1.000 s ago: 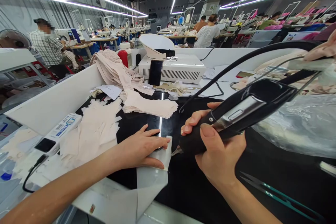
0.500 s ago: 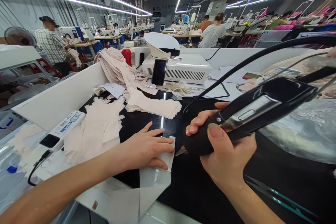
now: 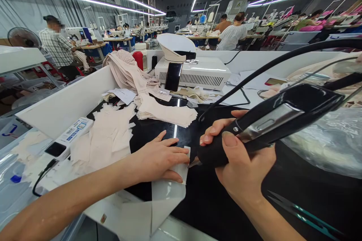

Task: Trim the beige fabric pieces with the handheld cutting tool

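My left hand (image 3: 162, 158) lies flat on the black work surface (image 3: 209, 207), fingers spread. It presses a pale fabric piece with a translucent sheet (image 3: 166, 192), whose lower end hangs over the table's front edge. My right hand (image 3: 243, 162) is wrapped around a black corded handheld tool (image 3: 271, 118) with a silver panel on its side. The tool's narrow tip points left, close beside the pale piece's right edge; whether they touch I cannot tell. Left of my left hand lies a loose pile of cream fabric pieces (image 3: 107, 131). Beyond it is a neater cream stack (image 3: 166, 113).
A white power bank (image 3: 70, 137) with a cable lies at left. A phone (image 3: 173, 76) leans on a white vented box (image 3: 198, 75) at the back. Teal tweezers (image 3: 308, 214) rest at lower right, below a clear plastic bag (image 3: 328, 143). The tool's thick cable (image 3: 268, 58) arches overhead.
The whole view has shifted slightly to the right. Both hands, the tool and the pale piece keep nearly the same positions relative to one another.
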Available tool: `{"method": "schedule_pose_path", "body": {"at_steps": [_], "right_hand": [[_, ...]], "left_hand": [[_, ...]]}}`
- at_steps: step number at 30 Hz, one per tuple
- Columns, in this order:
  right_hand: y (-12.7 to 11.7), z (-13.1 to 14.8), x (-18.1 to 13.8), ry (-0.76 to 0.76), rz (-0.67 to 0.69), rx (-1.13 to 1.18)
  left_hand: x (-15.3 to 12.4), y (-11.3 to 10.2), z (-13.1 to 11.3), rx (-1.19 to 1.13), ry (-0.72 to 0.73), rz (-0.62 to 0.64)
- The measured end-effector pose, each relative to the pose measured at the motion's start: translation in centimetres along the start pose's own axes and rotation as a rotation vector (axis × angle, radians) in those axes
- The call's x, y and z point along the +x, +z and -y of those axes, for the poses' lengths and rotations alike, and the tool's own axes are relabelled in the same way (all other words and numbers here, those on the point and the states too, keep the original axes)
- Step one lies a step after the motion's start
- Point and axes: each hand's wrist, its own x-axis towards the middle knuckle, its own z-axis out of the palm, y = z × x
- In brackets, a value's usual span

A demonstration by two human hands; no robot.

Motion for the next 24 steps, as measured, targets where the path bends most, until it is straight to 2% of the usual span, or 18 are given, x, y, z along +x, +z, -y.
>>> {"method": "schedule_pose_path", "body": {"at_steps": [6,14,24], "right_hand": [[0.3,0.7,-0.4,0.043,-0.017,0.001],[0.2,1.0,-0.9,0.047,0.042,0.004],[0.4,1.8,-1.9,0.046,0.060,0.011]], "left_hand": [[0.0,0.4,0.4,-0.008,0.013,-0.011],[0.0,0.5,0.6,-0.031,0.028,-0.028],[0.2,0.1,0.3,-0.014,-0.001,0.014]]}}
